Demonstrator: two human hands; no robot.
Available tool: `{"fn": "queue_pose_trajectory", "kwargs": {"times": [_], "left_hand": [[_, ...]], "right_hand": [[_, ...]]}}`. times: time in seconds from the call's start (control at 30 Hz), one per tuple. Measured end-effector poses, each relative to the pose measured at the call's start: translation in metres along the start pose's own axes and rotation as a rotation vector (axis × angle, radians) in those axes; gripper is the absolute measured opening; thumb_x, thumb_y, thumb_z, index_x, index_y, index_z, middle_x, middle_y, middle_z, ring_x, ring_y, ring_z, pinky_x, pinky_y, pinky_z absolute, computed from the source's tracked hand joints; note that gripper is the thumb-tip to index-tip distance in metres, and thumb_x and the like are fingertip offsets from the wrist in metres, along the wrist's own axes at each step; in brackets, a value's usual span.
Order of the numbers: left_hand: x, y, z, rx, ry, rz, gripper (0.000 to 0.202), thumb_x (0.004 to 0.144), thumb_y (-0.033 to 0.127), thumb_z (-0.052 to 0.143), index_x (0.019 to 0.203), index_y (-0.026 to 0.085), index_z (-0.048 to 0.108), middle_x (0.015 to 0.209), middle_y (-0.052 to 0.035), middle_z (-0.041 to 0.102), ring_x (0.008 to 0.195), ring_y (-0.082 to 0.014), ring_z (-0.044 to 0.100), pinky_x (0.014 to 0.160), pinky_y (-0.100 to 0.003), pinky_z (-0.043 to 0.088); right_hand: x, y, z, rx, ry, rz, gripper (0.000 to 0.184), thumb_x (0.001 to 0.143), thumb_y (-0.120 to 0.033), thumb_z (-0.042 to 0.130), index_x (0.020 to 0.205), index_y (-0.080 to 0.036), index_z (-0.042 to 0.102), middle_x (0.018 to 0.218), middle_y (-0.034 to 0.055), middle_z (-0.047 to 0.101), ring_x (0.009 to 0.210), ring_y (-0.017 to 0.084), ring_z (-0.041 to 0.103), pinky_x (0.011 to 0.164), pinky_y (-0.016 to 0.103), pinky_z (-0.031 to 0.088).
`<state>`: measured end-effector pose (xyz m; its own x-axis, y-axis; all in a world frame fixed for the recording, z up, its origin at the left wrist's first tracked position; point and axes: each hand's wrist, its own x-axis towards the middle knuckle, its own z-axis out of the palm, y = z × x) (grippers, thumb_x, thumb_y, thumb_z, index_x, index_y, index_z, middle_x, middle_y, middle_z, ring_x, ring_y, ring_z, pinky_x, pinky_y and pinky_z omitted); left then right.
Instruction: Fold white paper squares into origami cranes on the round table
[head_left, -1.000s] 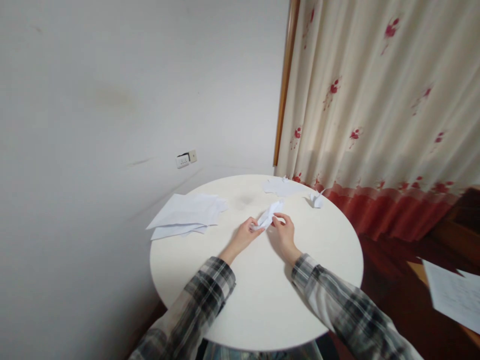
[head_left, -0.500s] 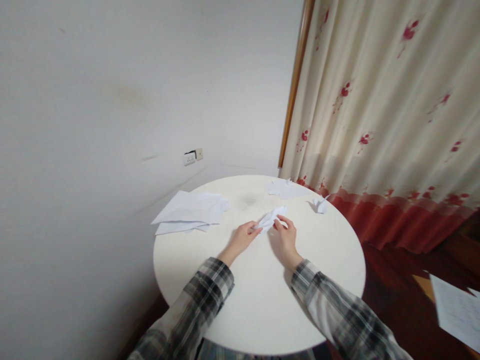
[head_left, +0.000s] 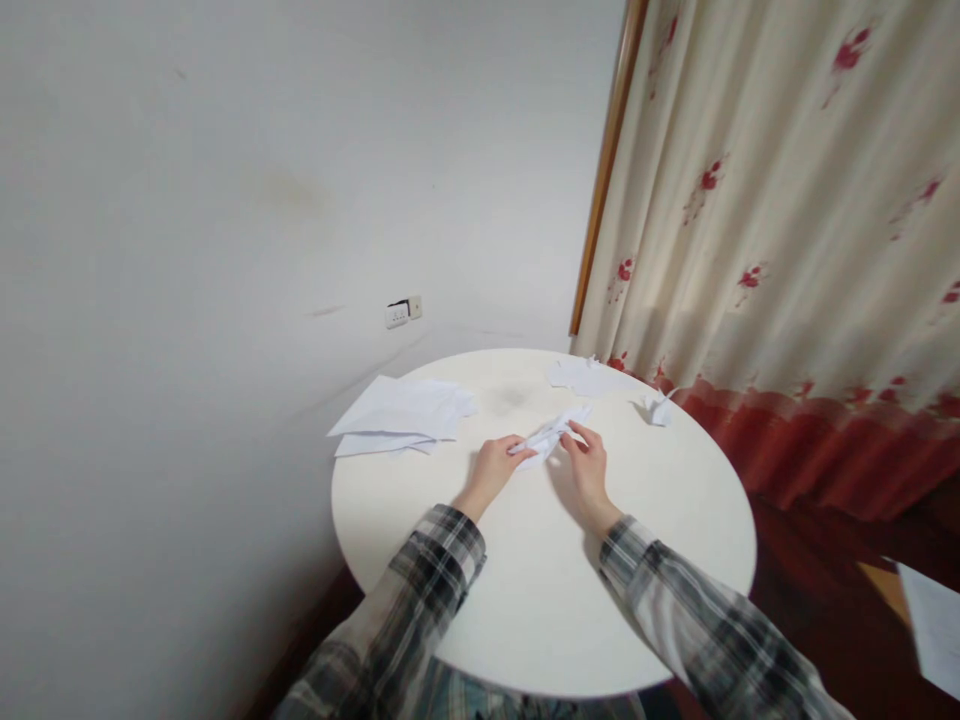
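Note:
A folded piece of white paper [head_left: 550,434] is held just above the middle of the round white table [head_left: 540,600]. My left hand [head_left: 501,468] pinches its left end between thumb and fingers. On the opposite side, the fingertips of my right hand [head_left: 586,462] grip the paper near its upper right part. Several layers and creases show in it, though the fingers hide portions of its edges.
A stack of white paper sheets [head_left: 401,410] lies at the table's left rim. Toward the back right are torn paper pieces [head_left: 589,377] and a small folded paper figure [head_left: 660,409]. A wall with a socket [head_left: 397,315] and a floral curtain [head_left: 750,200] stand behind.
The whole view has shifted slightly, so the table appears further right. Both hands keep hold of the folded paper, which looks somewhat narrower and tilted differently.

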<state>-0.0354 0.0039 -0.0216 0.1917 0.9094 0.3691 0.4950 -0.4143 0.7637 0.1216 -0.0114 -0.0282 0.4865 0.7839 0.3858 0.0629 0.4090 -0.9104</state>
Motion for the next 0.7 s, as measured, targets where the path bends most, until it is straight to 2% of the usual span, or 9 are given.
{"fn": "queue_pose_trajectory", "kwargs": {"times": [0.17,0.33,0.57,0.7], "left_hand": [[-0.001,-0.002,0.003,-0.065,-0.061,0.011,0.033,0.073,0.042,0.053,0.085,0.016,0.068,0.067,0.0005,0.064,0.057,-0.0116,0.05,0.052,-0.021,0.034],[0.0,-0.004,0.005,-0.076,-0.047,0.054,0.027,0.074,0.04,0.053,0.081,0.016,0.062,0.069,0.0021,0.061,0.061,-0.011,0.051,0.056,-0.02,0.035],[-0.002,0.0,0.004,0.178,-0.031,0.092,0.024,0.077,0.043,0.052,0.075,0.019,0.057,0.06,0.0044,0.054,0.057,-0.0109,0.047,0.052,-0.02,0.03],[-0.004,0.002,0.004,0.256,-0.037,0.082,0.028,0.082,0.045,0.044,0.084,0.022,0.06,0.058,0.0033,0.056,0.053,-0.012,0.049,0.05,-0.021,0.029]], "right_hand": [[0.001,0.006,0.001,0.062,-0.024,0.065,0.033,0.068,-0.034,0.063,0.095,-0.016,0.063,0.111,0.0109,0.053,0.075,0.015,0.061,0.073,0.033,0.05],[0.004,0.012,-0.001,0.016,-0.039,0.044,0.035,0.067,-0.032,0.063,0.098,-0.016,0.061,0.111,0.0115,0.053,0.071,0.014,0.061,0.072,0.033,0.051],[0.006,0.014,-0.004,-0.055,-0.04,-0.05,0.035,0.068,-0.03,0.06,0.1,-0.016,0.06,0.109,0.0112,0.051,0.07,0.013,0.058,0.069,0.032,0.05],[0.007,0.017,-0.006,-0.075,-0.015,-0.056,0.034,0.069,-0.027,0.058,0.101,-0.016,0.059,0.109,0.0107,0.051,0.068,0.012,0.058,0.068,0.032,0.05]]}}
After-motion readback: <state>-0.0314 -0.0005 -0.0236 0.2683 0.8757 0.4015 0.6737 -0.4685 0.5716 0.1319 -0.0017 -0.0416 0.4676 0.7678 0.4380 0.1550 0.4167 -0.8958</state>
